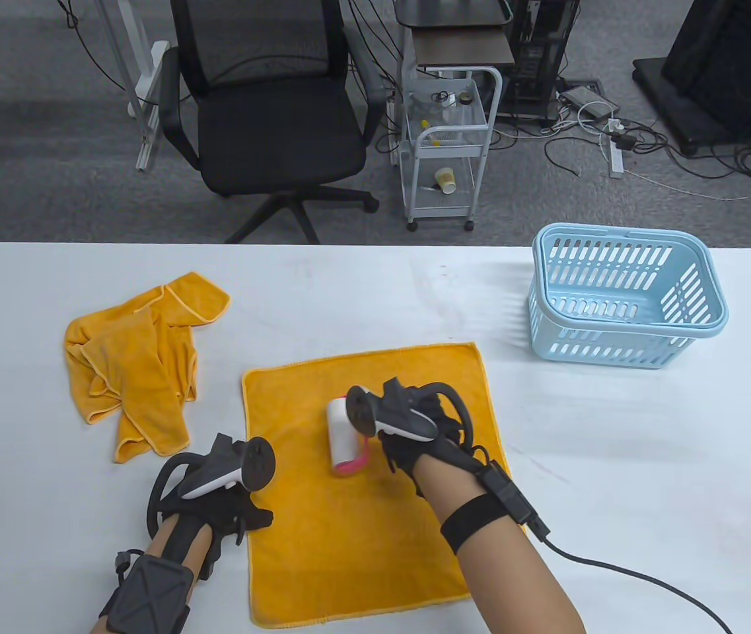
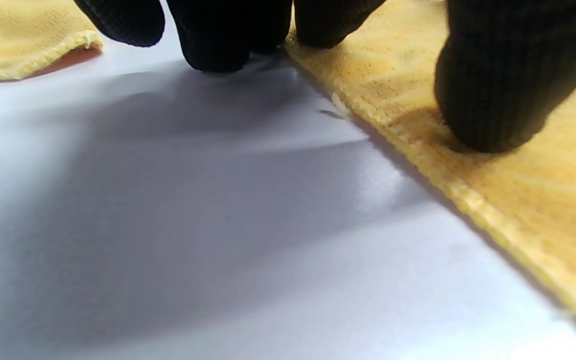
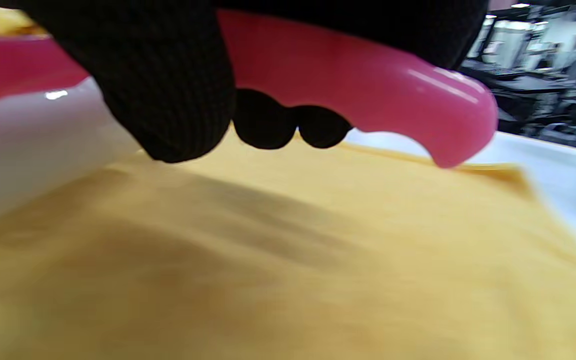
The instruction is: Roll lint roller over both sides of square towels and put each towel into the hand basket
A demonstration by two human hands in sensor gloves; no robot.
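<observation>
On the table view I read 1 orange square towel (image 1: pixel 375 502) spread flat on the white table (image 1: pixel 646 462), near the front edge and roughly at center. My right hand (image 1: pixel 415 429) sits over the upper middle of this towel. In the right wrist view its gloved fingers (image 3: pixel 168 100) are curled round the pink handle (image 3: pixel 368 85) of the lint roller (image 1: pixel 344 437), and the thumb and fingers close fully on it. The white roll (image 3: pixel 28 150) of the roller rests on the towel surface, with its axis running roughly front to back on the table.

My left hand (image 1: pixel 223 508) is at the left edge of the flat towel. In the left wrist view 1 fingertip (image 2: pixel 488 100) presses down on the cloth just inside the stitched hem, while the other fingertips (image 2: pixel 218 40) touch the bare table or the hem beside it. The fingers grip nothing; they bear down on the surface only.

A crumpled pile of orange towels (image 1: pixel 137 363) lies to the left, apart from the flat towel. I cannot tell how many towels it holds. The light blue hand basket (image 1: pixel 626 297) stands at the far right of the table, well apart from both hands.
</observation>
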